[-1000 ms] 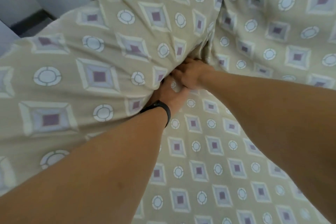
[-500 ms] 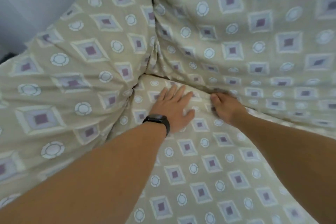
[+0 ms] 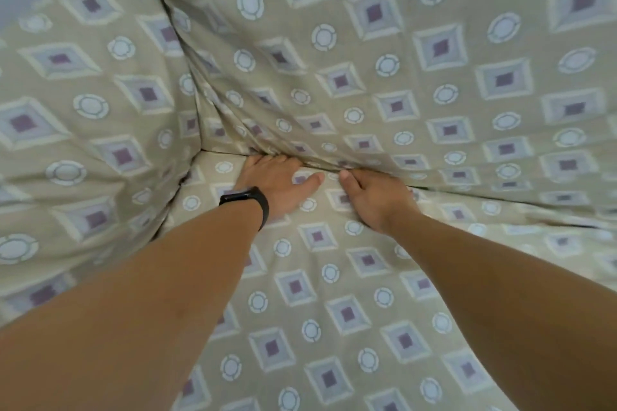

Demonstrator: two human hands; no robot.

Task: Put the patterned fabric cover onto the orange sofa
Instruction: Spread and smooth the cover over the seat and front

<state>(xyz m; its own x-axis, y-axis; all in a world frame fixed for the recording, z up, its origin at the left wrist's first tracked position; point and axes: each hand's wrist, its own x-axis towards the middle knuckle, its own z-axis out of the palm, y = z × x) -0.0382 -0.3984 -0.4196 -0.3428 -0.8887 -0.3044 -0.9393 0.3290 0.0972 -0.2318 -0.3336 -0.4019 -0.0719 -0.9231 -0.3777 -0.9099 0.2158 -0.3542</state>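
Beige patterned fabric cover (image 3: 367,294) with purple diamonds and pale rings lies over seat, backrest and armrest; no orange sofa shows. Your left hand (image 3: 277,182) and right hand (image 3: 377,200) rest side by side on the seat, fingertips pushed into the crease (image 3: 450,188) straight ahead. That crease runs left-right; left hand sits nearer the corner. Fingers are flat and extended, tips hidden in the fold, gripping nothing I can see. Black wristband (image 3: 248,198) on left wrist.
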